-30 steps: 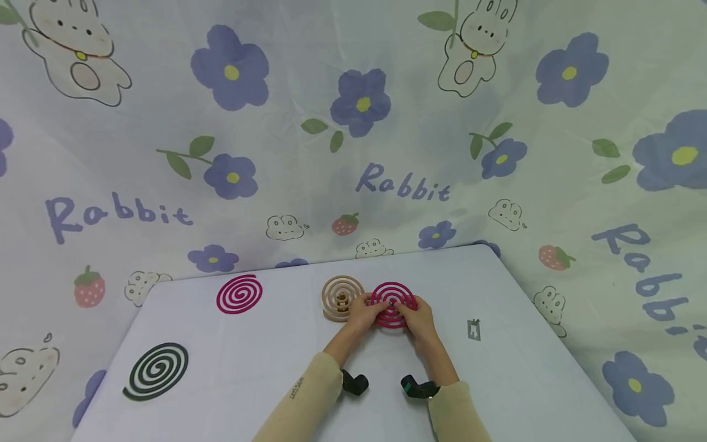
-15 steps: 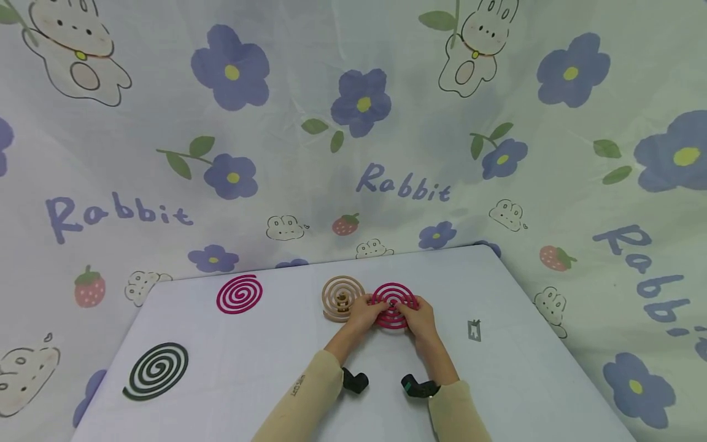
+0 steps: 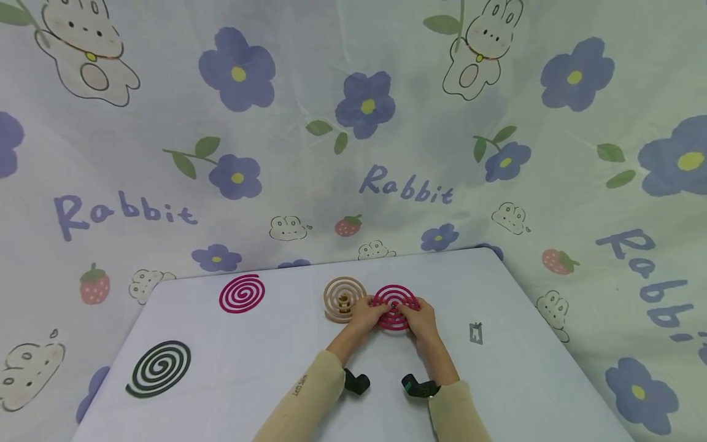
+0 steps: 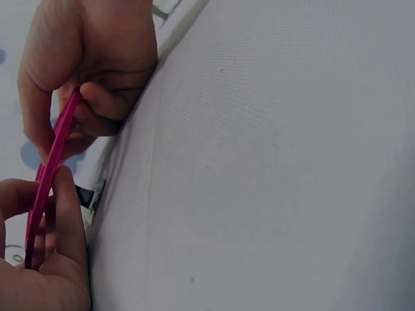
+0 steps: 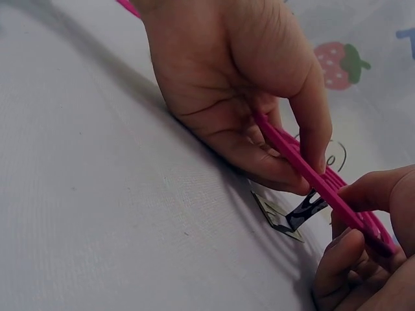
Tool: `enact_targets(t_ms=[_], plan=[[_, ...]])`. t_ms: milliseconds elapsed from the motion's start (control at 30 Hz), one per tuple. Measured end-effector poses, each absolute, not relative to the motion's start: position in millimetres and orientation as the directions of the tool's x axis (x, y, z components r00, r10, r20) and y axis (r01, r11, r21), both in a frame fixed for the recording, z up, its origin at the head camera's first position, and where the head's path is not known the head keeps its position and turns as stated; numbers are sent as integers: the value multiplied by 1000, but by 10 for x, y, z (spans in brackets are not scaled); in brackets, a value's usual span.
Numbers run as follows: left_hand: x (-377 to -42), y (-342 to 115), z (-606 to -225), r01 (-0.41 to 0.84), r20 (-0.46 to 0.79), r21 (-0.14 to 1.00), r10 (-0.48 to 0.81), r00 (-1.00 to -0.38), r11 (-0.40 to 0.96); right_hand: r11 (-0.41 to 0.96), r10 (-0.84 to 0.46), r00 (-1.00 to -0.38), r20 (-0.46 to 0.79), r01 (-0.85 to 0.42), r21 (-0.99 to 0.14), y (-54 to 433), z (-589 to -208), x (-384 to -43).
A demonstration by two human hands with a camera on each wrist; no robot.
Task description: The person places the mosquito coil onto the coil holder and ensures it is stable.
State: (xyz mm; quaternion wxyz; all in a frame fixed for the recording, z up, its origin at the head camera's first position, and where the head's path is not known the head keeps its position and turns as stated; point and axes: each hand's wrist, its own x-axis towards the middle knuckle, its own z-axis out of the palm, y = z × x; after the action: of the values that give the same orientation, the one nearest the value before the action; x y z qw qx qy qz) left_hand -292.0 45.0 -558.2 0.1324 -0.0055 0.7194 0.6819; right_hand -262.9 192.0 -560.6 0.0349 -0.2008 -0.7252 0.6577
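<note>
Pink coil (image 3: 394, 296) in both hands (image 3: 364, 315) (image 3: 422, 319)

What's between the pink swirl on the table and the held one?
The tan swirl with a small gold piece at its middle, then the left hand, gripping the held swirl's edge. The head view shows it.

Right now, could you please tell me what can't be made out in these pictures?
Head view: the lower right edge of the tan coil, hidden by the left hand.
Head view: the sleeve lettering, too small to read.
Left wrist view: the faces of the held pink coil, turned edge-on and partly behind fingers.
Right wrist view: most of the pink piece, cut off at the top.
</note>
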Motion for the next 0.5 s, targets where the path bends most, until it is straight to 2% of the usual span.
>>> enact_targets(t_ms=[233, 500], plan=[[-2918, 486, -5587, -182, -182, 983, 173, -968, 14, 37, 346, -909, -233, 262, -964, 1934, -5609, -2634], [-2927, 484, -5614, -150, -156, 988, 170, -973, 47, 70, 348, -920, -178, 214, -974, 1913, -5610, -2659]])
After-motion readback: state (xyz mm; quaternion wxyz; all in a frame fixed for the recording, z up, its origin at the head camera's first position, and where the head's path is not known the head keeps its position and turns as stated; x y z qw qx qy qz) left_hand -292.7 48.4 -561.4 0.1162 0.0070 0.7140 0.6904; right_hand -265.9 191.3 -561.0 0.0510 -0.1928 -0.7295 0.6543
